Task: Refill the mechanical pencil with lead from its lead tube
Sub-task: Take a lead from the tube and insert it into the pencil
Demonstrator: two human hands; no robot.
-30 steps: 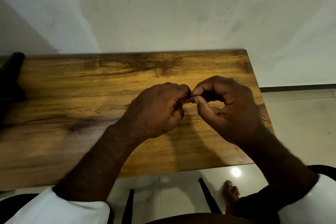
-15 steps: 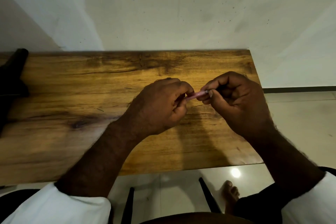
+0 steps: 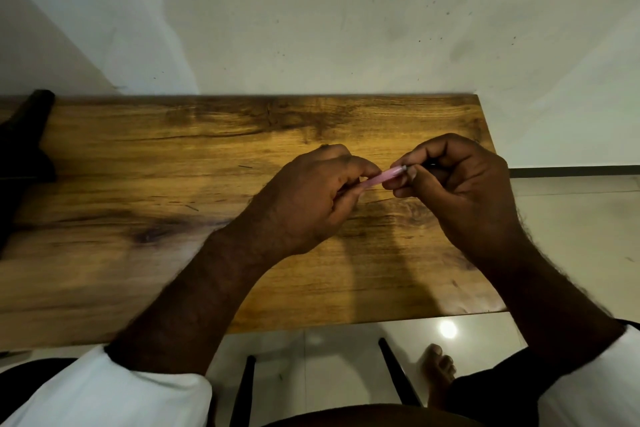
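Head view: both hands are above the right part of the wooden table (image 3: 166, 184), near each other. The left hand (image 3: 311, 198) has its fingers curled around a thin pink barrel (image 3: 386, 177) and grips its left part, which is hidden inside the fist. Only the right part of the barrel shows. It bridges the gap between the hands and rises a little toward the right. I cannot tell if this barrel is the pencil or the lead tube, and what is inside it is not visible. The right hand (image 3: 460, 191) is also curled, and its thumb and forefinger pinch the barrel's grey end. A small dark piece (image 3: 431, 165) shows between the right fingers, too small to name.
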